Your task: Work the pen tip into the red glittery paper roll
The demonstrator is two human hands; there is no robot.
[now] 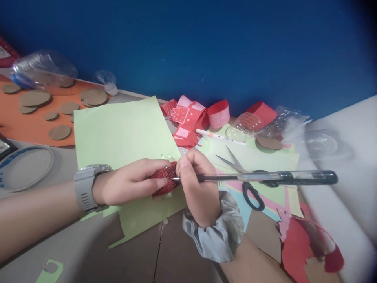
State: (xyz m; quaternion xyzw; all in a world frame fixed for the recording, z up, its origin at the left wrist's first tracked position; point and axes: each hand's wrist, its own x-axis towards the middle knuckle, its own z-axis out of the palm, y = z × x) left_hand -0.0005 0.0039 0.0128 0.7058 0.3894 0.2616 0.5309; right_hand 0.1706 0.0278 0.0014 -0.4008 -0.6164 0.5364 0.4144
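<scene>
My left hand (132, 181), with a grey watch (88, 186) at its wrist, pinches a small red piece with a dark checked pattern (165, 184) over a pale green sheet of paper (123, 133). Closed around a pen (250, 178), my right hand (198, 184) comes in from the other side, a grey scrunchie (216, 228) on that wrist. The pen lies nearly level across the view, its tip at the red piece. I cannot tell whether the tip touches it. Part of the red piece is hidden behind my fingers.
Scissors (253, 195) lie partly open on coloured paper at the right. Behind are red paper strips (188, 118) and a white marker (219, 136). Cardboard discs (35, 98) and a clear plastic bottle (44, 68) rest on orange paper at left. A blue wall (188, 47) stands behind.
</scene>
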